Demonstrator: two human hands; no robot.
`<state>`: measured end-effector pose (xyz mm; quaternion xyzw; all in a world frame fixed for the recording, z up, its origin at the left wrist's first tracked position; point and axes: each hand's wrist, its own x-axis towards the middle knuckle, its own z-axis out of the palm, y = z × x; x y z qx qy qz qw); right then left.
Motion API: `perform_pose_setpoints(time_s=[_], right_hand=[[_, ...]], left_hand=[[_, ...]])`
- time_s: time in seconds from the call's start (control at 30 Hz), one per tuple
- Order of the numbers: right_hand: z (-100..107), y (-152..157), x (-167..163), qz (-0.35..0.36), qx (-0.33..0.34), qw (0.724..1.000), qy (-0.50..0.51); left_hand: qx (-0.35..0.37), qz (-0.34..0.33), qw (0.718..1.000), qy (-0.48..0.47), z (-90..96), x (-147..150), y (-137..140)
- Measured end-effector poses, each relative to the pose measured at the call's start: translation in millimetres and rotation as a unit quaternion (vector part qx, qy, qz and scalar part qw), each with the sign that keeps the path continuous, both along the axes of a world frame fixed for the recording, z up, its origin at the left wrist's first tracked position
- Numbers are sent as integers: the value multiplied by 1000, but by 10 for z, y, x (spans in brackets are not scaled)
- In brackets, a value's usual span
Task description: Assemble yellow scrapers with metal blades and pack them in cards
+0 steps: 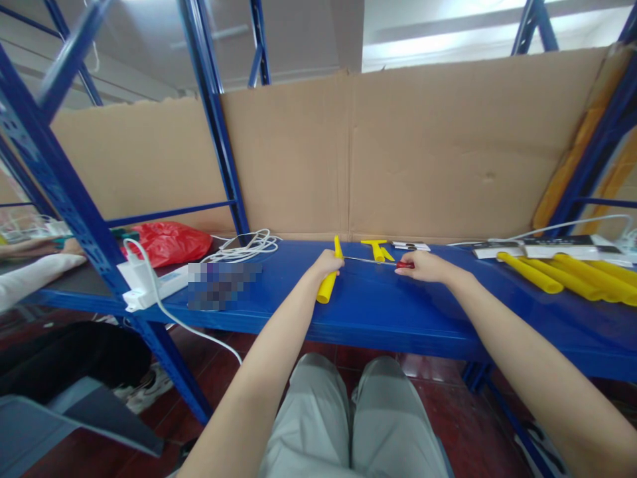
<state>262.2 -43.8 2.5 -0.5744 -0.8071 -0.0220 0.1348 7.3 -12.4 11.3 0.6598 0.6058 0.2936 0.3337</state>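
Observation:
My left hand [328, 261] is wrapped round a yellow tube-shaped piece [326, 290], which stands tilted over the blue shelf top, its ends showing above and below the fingers. In my right hand [426, 267] is a screwdriver [404, 265] with a red handle, gripped by the fingers. Its thin metal shaft points left and reaches the yellow piece beside my left fingers; whether the tip sits inside it I cannot make out. Just behind the shaft lie a yellow T-shaped piece [377, 251] and a small white-and-black item [411, 246].
Several yellow tubes [572, 279] lie at the right beside white-and-black boxes [560, 247]. At the left are a white power strip [172, 282], coiled white cable [253, 245] and a red plastic bag [172, 242]. A cardboard panel [423, 146] stands behind. Another person's arm [40, 275] shows far left.

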Motion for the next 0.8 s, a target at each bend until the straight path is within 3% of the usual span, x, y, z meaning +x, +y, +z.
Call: perform_pose_setpoints(time_s=[0.17,0.3,0.57,0.8], right_hand=[[-27,15,10,3,38,999,17],[26,-48,-27,-12,55,998,-31],[45,-50,-31,-19,26,999,-41],[14,-37,-22,-22,55,997,-49]], left_hand=[[0,1,1000,-5,-9,-1,12],[3,2,1000,6,-16,-7,18],[6,-7,1000,13,-27,-19,27],[3,0,1000,6,-31,2,42]])
